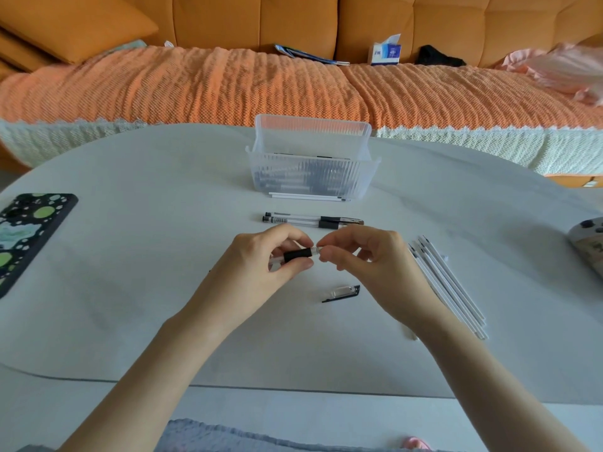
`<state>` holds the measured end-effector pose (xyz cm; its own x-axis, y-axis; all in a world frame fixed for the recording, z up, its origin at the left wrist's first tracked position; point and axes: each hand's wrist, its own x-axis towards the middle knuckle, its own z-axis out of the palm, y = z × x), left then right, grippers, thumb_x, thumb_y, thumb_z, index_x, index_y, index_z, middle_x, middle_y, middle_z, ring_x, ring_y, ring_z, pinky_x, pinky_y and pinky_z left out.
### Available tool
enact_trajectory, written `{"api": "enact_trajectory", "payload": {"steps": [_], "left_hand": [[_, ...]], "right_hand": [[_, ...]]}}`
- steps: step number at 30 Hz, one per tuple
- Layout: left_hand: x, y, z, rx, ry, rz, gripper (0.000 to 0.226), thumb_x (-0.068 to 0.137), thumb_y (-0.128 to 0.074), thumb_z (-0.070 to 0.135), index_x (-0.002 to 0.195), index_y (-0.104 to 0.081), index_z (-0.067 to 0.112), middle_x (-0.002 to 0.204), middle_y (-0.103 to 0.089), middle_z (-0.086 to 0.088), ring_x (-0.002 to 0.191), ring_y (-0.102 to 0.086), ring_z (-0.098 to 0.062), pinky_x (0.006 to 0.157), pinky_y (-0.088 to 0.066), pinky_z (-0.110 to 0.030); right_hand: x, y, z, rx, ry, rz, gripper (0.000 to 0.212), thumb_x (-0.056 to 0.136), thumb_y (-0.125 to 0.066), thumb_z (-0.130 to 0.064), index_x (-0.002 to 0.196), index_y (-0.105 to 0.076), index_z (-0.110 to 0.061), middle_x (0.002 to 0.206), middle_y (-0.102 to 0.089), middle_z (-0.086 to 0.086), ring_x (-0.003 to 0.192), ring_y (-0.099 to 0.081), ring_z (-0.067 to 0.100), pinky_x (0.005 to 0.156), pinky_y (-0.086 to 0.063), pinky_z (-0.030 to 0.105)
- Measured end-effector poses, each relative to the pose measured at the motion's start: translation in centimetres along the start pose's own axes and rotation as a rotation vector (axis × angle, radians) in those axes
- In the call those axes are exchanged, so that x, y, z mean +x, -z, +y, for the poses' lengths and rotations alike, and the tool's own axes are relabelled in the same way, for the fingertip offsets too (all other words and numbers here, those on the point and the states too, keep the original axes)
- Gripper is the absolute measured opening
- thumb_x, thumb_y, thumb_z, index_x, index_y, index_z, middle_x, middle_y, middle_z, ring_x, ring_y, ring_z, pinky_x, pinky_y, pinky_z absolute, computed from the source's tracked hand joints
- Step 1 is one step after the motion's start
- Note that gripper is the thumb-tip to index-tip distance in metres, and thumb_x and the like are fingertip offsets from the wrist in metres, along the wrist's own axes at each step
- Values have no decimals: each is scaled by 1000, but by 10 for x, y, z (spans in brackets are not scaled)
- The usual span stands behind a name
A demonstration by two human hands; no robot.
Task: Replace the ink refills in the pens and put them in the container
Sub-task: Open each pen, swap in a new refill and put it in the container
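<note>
My left hand (267,252) grips a clear pen (298,255) by its black rubber grip, holding it above the white table (130,256). My right hand (362,256) pinches the pen's tip end; the tip itself is hidden by my fingers. The pen's clear cap (342,293) with a black clip lies on the table just below my hands. Two capped pens (313,220) lie side by side beyond my hands. Several white refills (447,282) lie in a row to the right. The ribbed clear container (311,164) stands farther back and holds several pens.
Two white refills (306,196) lie against the container's front. A phone (29,236) in a patterned case lies at the left table edge, and a patterned object (590,243) at the right edge. Behind the table runs an orange sofa (228,83) with a tissue box (385,52).
</note>
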<state>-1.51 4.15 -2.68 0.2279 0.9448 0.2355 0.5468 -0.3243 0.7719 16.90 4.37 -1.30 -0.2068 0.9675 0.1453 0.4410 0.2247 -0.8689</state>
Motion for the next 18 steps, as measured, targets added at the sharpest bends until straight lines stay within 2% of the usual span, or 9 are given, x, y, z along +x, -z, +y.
{"api": "enact_trajectory", "payload": {"steps": [3, 7, 10, 13, 16, 18], "left_hand": [[-1, 0, 3, -20, -6, -12, 13, 81, -70, 24, 93, -66, 20, 84, -71, 13, 79, -64, 6, 80, -50, -15], [-2, 1, 8, -16, -21, -44, 6, 87, -64, 16, 90, -69, 18, 78, -70, 16, 72, -63, 8, 72, -44, -7], [-1, 2, 8, 11, -29, -40, 7, 84, -68, 20, 91, -70, 21, 81, -69, 19, 79, -63, 6, 75, -47, -11], [-1, 3, 7, 39, -39, -23, 8, 81, -71, 23, 90, -71, 23, 83, -69, 20, 82, -63, 5, 76, -48, -16], [-2, 3, 6, 83, -41, 7, 9, 79, -73, 28, 88, -70, 28, 83, -68, 22, 82, -62, 5, 76, -49, -20], [-2, 4, 7, 103, -34, 30, 10, 77, -74, 31, 86, -69, 31, 83, -67, 24, 83, -62, 4, 75, -48, -20]], "right_hand": [[-1, 1, 0, -69, 2, -12, 12, 88, -62, -26, 78, -69, -26, 71, -68, -10, 62, -54, 6, 59, -41, 28], [-2, 0, 0, -127, -5, -51, 27, 93, -51, -33, 76, -67, -20, 70, -65, -10, 63, -54, 1, 56, -39, 13], [-2, 5, 1, -84, 4, -33, 14, 87, -59, -37, 86, -66, -25, 76, -65, -12, 66, -55, 5, 58, -40, 14], [-2, 6, 1, -70, 20, -58, 5, 80, -71, -26, 82, -67, -27, 78, -65, -8, 66, -52, 5, 61, -41, 20], [-2, 3, 1, -105, 3, -39, 8, 83, -67, -25, 75, -69, -25, 70, -65, -11, 61, -52, 4, 58, -39, 18], [-2, 2, 2, -146, -9, -36, 23, 89, -58, -33, 72, -69, -21, 64, -64, -14, 58, -54, 3, 54, -37, 13]]}}
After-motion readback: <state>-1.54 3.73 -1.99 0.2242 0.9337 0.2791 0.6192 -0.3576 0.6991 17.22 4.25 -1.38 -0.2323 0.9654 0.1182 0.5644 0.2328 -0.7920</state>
